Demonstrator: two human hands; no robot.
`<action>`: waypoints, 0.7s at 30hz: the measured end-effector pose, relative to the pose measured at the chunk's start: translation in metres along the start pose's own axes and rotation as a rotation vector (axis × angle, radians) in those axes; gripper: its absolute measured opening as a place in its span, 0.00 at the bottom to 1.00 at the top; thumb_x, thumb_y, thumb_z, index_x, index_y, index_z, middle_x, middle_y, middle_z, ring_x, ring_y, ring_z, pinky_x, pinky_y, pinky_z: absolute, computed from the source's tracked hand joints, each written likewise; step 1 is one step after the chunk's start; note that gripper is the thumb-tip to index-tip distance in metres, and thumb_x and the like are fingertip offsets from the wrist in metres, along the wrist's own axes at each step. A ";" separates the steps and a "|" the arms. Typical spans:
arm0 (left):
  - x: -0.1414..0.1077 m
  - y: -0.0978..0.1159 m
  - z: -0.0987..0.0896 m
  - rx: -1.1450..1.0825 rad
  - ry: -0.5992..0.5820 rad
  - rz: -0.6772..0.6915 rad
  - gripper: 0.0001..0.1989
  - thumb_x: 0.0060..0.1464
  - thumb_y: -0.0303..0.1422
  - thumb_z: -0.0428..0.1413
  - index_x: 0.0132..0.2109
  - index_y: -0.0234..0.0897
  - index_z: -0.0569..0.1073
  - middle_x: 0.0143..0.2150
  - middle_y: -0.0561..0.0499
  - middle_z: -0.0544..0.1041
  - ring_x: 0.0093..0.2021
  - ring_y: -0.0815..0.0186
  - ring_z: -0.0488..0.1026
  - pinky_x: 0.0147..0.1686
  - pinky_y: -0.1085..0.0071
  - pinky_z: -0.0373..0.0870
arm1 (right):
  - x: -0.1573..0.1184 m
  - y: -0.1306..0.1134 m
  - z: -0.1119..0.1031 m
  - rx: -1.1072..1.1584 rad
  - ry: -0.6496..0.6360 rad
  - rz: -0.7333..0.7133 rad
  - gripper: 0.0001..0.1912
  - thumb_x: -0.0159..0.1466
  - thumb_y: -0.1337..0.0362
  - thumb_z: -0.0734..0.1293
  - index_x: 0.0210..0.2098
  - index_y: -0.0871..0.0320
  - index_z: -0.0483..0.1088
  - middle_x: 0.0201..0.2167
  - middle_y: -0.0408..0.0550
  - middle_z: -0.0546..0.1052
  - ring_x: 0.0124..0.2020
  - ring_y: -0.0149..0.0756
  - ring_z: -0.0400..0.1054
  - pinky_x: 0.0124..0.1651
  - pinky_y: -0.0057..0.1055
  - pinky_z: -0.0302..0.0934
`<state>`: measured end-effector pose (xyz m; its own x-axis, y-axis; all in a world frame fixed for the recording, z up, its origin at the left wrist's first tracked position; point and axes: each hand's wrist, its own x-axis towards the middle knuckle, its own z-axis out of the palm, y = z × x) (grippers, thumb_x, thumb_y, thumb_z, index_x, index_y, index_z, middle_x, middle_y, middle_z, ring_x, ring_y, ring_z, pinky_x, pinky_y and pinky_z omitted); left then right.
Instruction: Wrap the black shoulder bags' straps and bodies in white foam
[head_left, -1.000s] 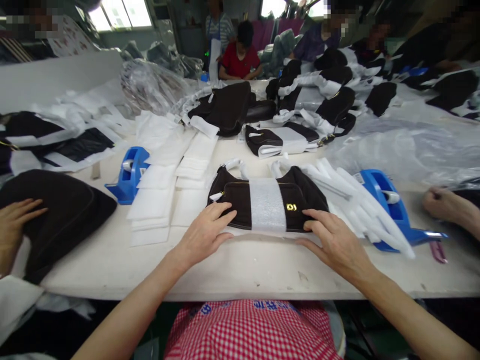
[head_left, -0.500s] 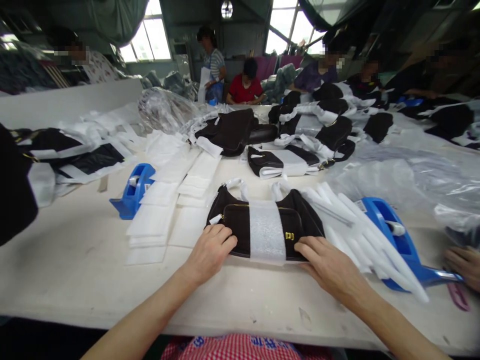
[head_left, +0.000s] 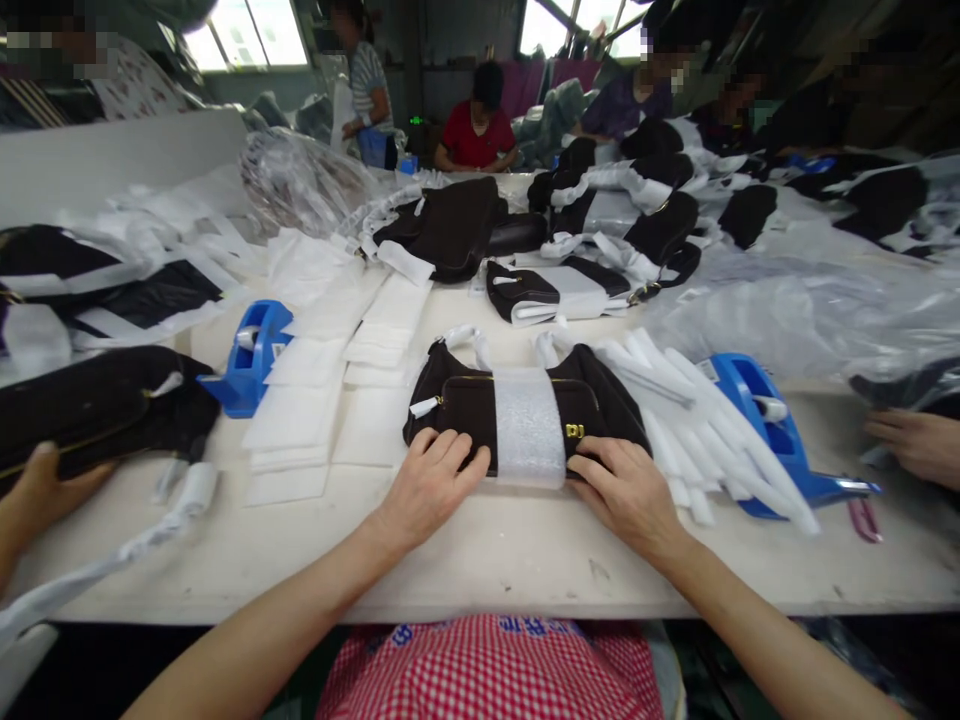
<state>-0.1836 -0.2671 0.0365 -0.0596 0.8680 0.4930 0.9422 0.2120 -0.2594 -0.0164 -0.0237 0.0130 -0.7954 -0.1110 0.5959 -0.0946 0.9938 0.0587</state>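
A dark brown handbag (head_left: 469,402) lies on the table in front of me, its wrapped handles pointing away. A white foam sheet (head_left: 529,425) is wrapped around its middle, and a small gold clasp shows right of the sheet. My left hand (head_left: 431,485) grips the lower left edge of the bag, fingers on top. My right hand (head_left: 626,490) holds the lower right edge just below the clasp, its thumb hidden beneath. White paper covers the zip pull (head_left: 424,406) at the bag's left.
White foam sheets (head_left: 292,420) lie in stacks left of the bag; foam strips (head_left: 690,430) lie right. Blue tape dispensers (head_left: 255,350) stand on both sides. A co-worker's hand (head_left: 45,500) touches another dark bag (head_left: 75,410) at left; another person's hand (head_left: 919,445) is at right.
My right hand has slid inward along the bag's lower edge, and my left hand a little inward too. At left, a co-worker's dark bag now lies on the table. The view has tilted down.
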 end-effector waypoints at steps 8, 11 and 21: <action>-0.001 0.005 0.019 0.015 0.187 0.004 0.08 0.62 0.23 0.51 0.46 0.36 0.72 0.42 0.47 0.78 0.40 0.64 0.72 0.43 0.64 0.65 | -0.009 -0.003 0.016 0.051 0.090 0.064 0.07 0.65 0.63 0.68 0.33 0.58 0.67 0.38 0.55 0.74 0.38 0.43 0.65 0.38 0.38 0.55; -0.003 0.008 0.021 0.016 0.189 0.002 0.08 0.62 0.23 0.50 0.46 0.35 0.72 0.41 0.46 0.77 0.39 0.63 0.71 0.44 0.63 0.64 | -0.008 -0.007 0.018 0.063 0.100 0.109 0.07 0.65 0.65 0.67 0.31 0.57 0.66 0.38 0.54 0.74 0.38 0.42 0.65 0.38 0.38 0.54; 0.011 0.013 0.008 0.001 -0.013 0.010 0.20 0.65 0.25 0.47 0.62 0.38 0.65 0.33 0.52 0.70 0.32 0.63 0.66 0.36 0.63 0.58 | 0.003 0.016 -0.003 0.203 -0.156 -0.021 0.07 0.63 0.74 0.62 0.36 0.56 0.66 0.41 0.52 0.73 0.39 0.40 0.66 0.40 0.35 0.62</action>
<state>-0.1743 -0.2512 0.0315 -0.0540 0.8757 0.4798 0.9424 0.2035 -0.2654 -0.0186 -0.0080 0.0184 -0.8730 -0.1475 0.4649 -0.2179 0.9707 -0.1013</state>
